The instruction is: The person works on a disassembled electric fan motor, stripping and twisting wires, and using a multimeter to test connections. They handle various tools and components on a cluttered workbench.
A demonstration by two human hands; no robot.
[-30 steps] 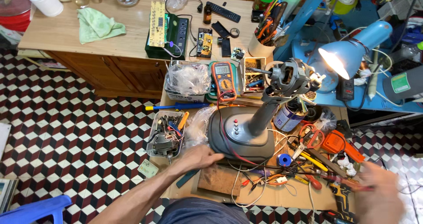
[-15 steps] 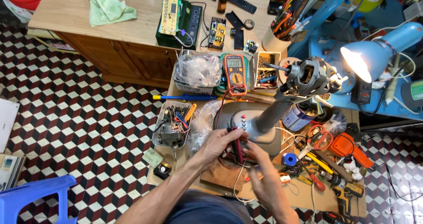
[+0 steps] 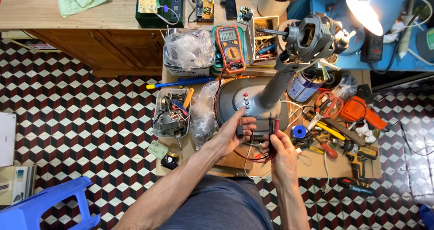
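A grey fan stand [image 3: 253,104] with a round base and a bare motor [image 3: 312,36] on its neck stands on a low workbench. My left hand [image 3: 233,132] rests on the base's front edge and pinches a small black part against it. My right hand [image 3: 282,148] holds the red and black meter probes [image 3: 273,123], tips pointing up at the base. Their leads run back to an orange multimeter [image 3: 229,48] behind the base.
A tray of parts and wires [image 3: 172,112] sits left of the base, with a blue screwdriver [image 3: 181,82] above it. Pliers, a drill [image 3: 357,155] and an orange tool [image 3: 361,114] crowd the right side. A lit blue lamp [image 3: 375,8] hangs at upper right; a blue stool [image 3: 45,207] stands lower left.
The view has closed in on the bench. My right hand came in from the far right, and both hands now meet at the fan base with the probes in the right.
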